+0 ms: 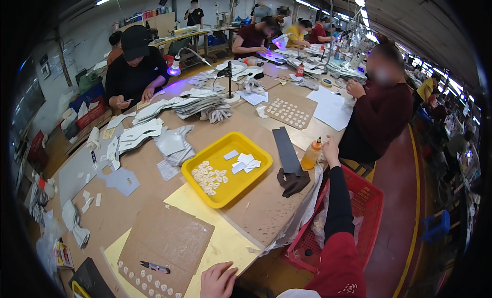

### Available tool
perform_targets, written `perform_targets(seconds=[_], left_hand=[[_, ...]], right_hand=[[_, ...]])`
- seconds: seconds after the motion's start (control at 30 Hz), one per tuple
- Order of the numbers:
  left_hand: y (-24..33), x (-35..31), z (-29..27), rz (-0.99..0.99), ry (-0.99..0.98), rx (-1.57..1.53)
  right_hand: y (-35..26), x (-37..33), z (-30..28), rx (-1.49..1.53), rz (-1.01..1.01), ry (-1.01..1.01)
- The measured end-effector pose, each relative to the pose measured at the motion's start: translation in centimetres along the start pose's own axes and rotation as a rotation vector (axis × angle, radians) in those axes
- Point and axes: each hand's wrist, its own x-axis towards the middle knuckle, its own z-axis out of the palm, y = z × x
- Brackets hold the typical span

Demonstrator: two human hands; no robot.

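Left hand cut off by the picture's lower edge

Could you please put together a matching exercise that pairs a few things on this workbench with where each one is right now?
Things:
1. squeeze bottle
2. yellow tray
3. pen
4. red basket

Places:
A. lying on the brown cardboard sheet
B. beside the bench, under the right arm
C. at the bench edge, at the right hand
D. mid-bench, holding small white pieces

Pairs: 1-C, 2-D, 3-A, 4-B. The left hand rests flat near the cardboard sheet.
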Motion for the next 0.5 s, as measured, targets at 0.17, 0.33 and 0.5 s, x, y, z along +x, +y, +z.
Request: perform_targets(seconds=[0.17, 0.33, 0.5], left_hand=[[-7.1, -4.2, 8.2, -0.264, 0.003, -0.508], [-11.7, -7.9, 15.8, -0.562, 0.069, -1.061], [-9.4, -5.1, 12.7, -0.416, 0.002, -0.669]], right_hand=[[0.6, 0.7, 0.3, -0.129, -0.070, 0.068], [1.0, 0.4, 0.3, -0.203, -0.165, 0.094], [0.6, 0.4, 0.5, -0.294, -0.304, 0.071]])
